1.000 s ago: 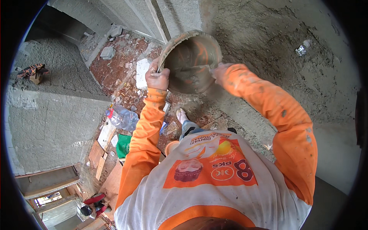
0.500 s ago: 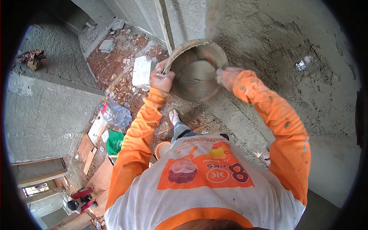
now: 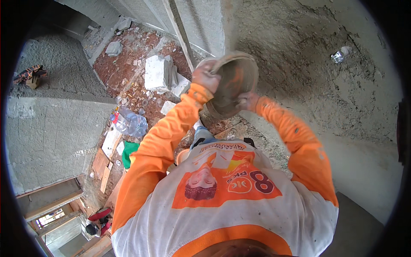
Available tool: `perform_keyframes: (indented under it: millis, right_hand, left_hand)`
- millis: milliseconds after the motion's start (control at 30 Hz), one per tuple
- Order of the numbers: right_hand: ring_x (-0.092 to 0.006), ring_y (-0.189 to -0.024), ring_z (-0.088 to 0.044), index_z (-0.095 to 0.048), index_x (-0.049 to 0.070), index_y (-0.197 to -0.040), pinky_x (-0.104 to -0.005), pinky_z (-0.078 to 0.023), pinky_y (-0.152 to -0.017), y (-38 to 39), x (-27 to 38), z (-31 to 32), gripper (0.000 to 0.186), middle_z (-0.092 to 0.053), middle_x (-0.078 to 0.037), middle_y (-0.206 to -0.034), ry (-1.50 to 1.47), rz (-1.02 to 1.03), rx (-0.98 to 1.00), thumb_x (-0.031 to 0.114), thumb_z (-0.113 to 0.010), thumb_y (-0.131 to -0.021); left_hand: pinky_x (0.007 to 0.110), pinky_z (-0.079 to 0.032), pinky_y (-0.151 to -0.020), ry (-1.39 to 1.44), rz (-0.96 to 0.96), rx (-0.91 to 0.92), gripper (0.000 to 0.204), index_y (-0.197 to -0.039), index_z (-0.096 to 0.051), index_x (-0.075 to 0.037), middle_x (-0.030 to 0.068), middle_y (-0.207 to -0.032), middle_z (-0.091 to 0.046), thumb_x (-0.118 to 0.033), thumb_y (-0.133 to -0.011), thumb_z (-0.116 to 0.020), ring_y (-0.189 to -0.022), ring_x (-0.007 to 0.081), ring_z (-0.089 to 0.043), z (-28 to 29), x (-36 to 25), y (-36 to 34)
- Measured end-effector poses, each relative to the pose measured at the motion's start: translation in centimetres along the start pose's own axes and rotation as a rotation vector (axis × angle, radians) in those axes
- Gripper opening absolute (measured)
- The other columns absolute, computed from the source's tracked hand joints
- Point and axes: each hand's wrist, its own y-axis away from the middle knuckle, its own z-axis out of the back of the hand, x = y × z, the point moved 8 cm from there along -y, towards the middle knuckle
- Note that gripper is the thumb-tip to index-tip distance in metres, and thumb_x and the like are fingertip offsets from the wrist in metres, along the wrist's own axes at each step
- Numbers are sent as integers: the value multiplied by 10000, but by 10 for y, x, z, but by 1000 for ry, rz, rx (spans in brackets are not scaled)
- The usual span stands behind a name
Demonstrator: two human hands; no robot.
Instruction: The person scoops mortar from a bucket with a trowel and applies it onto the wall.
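Observation:
Both my hands are on a round bucket (image 3: 234,79), caked in grey mortar with orange showing on its inside. It is held up off the ground and tilted, its open mouth toward the right. At the bucket's left rim, the fingers of my left hand (image 3: 206,76) are wrapped round the edge. My right hand (image 3: 248,101) grips the lower right rim, slightly blurred. Just beyond the bucket is the rough, mortar-covered surface (image 3: 295,73). How much mortar is inside cannot be made out.
White blocks (image 3: 158,73) lie on rubble left of the bucket. A large clear plastic bottle (image 3: 132,123), a green bag (image 3: 129,154) and planks (image 3: 106,176) are nearer. A wooden batten (image 3: 180,34) leans beyond. Another person (image 3: 98,222) is at lower left.
The bucket has tipped over toward the right, and the pool of wet mortar seen inside it is out of sight. My left hand moved up and right; my right hand moved lower along the rim.

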Motion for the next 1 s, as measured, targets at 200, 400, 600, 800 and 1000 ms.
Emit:
perform_keyframes:
  millis: [200, 400, 600, 800, 1000]
  right_hand:
    - [-325, -858, -561, -539, 35, -973, -385, -448, -756, 27, 44, 31, 345, -598, -159, -869, 121, -178, -148, 283, -606, -743]
    - [-346, -942, -527, -468, 66, -1003, -432, -426, -779, 34, 32, 71, 334, -566, -148, -972, 527, -563, -108, 290, -562, -773]
    - [-289, -901, -534, -488, 62, -917, -406, -443, -726, 27, 118, 139, 296, -566, -127, -884, 886, -312, -392, 312, -571, -782]
    - [-272, -766, -557, -522, 68, -863, -389, -439, -631, 50, 230, 172, 306, -567, -108, -761, 769, -15, -358, 345, -597, -757]
    - [-249, -572, -545, -548, 63, -806, -361, -401, -520, 77, 264, 167, 308, -543, -84, -638, 422, 264, -5, 338, -655, -718]
  left_hand:
    - [297, -456, -701, 396, 730, -289, 391, -1007, -589, 4, 122, -818, -625, -92, -629, -556, -738, 217, -585, 32, 89, 82]
    - [328, -449, -633, 312, 1073, -411, 369, -945, -579, 25, 111, -825, -596, -202, -654, -587, -685, 215, -549, -1, 179, 160]
    - [336, -468, -674, 437, 1063, -498, 388, -983, -577, 37, 113, -860, -603, -138, -637, -559, -739, 231, -572, 4, 186, 208]
    - [344, -434, -631, 388, 1114, -601, 293, -857, -570, 35, 118, -783, -585, -109, -601, -565, -672, 231, -539, 29, 202, 242]
    - [346, -428, -627, 253, 1313, -677, 326, -845, -567, 54, 123, -767, -586, -140, -582, -574, -656, 233, -533, 60, 224, 291]
